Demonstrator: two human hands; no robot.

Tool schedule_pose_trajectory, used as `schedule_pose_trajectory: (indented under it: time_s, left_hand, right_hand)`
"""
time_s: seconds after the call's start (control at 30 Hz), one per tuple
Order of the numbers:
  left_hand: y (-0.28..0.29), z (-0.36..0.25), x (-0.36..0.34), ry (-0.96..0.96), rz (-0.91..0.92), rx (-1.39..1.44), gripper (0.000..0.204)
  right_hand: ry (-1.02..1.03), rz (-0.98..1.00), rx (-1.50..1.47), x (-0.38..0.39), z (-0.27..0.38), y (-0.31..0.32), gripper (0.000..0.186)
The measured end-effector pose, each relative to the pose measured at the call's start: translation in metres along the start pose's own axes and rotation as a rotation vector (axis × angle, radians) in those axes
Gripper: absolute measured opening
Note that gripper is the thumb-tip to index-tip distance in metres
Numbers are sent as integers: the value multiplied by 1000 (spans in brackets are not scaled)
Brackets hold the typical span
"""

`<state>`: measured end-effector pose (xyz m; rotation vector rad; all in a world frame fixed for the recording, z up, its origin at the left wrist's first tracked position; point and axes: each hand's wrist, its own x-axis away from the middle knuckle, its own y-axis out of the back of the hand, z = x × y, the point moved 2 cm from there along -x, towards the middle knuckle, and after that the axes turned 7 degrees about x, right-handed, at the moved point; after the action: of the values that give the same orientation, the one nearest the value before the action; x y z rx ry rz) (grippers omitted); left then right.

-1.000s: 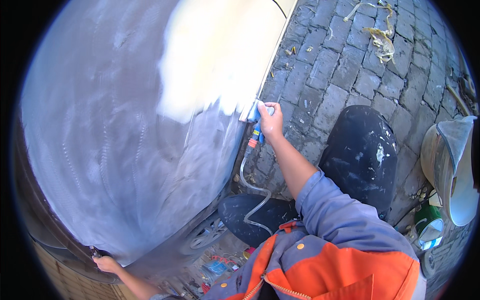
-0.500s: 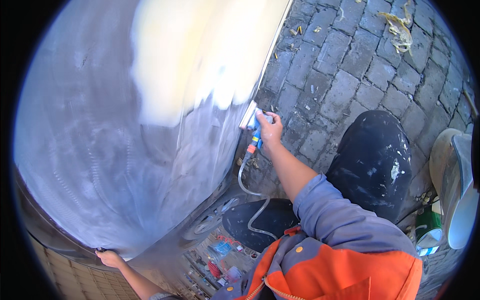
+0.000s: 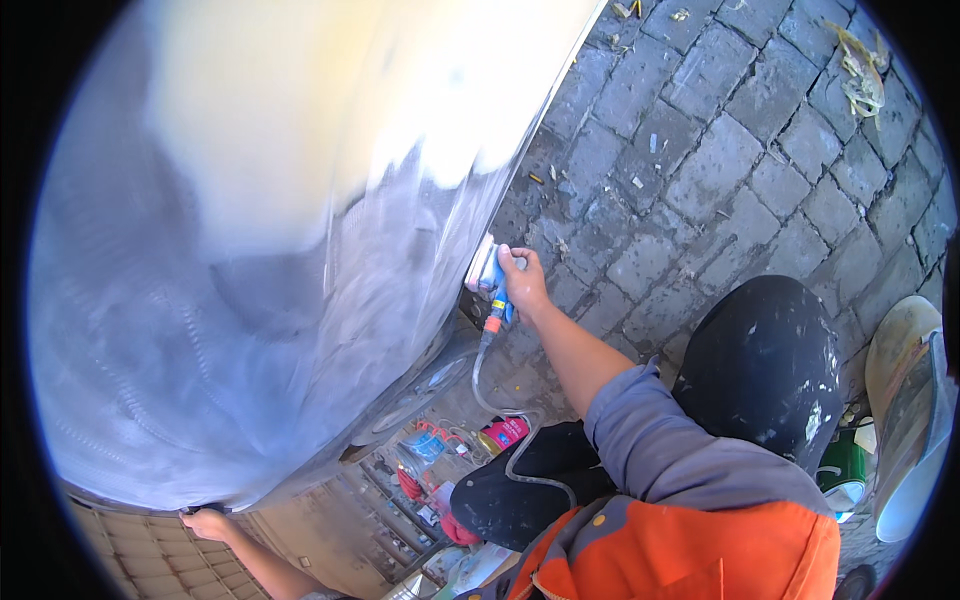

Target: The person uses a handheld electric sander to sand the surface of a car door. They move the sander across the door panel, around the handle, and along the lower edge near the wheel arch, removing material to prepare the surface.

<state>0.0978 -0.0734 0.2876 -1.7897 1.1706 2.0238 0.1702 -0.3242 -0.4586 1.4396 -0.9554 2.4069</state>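
Sander (image 3: 484,270) at mid-frame by the panel (image 3: 270,310) edge, right hand (image 3: 526,287) fingers clamped on its blue body, the best hold; probably light, rigid, hose (image 3: 477,385) dragging; left hand (image 3: 208,523), lower left, grip unclear.

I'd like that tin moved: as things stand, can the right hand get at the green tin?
Probably not straight away: the right hand grips a blue hand tool, and in this view the dark-trousered knee lies between that hand and the green tin.
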Motion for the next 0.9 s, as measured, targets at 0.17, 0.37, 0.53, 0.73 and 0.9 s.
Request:
schedule_pose_trajectory:
  time_s: [0.17, 0.37, 0.53, 0.73, 0.9]
  left_hand:
    - [3, 18, -21, -147, -36, -211, 51]
    - [-7, 6, -8, -179, -91, -1, 68]
    - [-9, 76, -65, -547, -82, 195, 66]
    - [-17, 30, -29, -710, -82, 105, 73]
    - [4, 18, -27, -688, 237, 91, 77]
  right_hand:
    - [100, 13, -306, -35, 69, 19, 55]
    - [624, -286, -188, -60, 176, 64, 51]
    - [662, -282, -184, -22, 111, 22, 47]
    - [566, -314, -140, -24, -21, -18, 48]
    - [596, -325, -78, 0, -74, -44, 49]
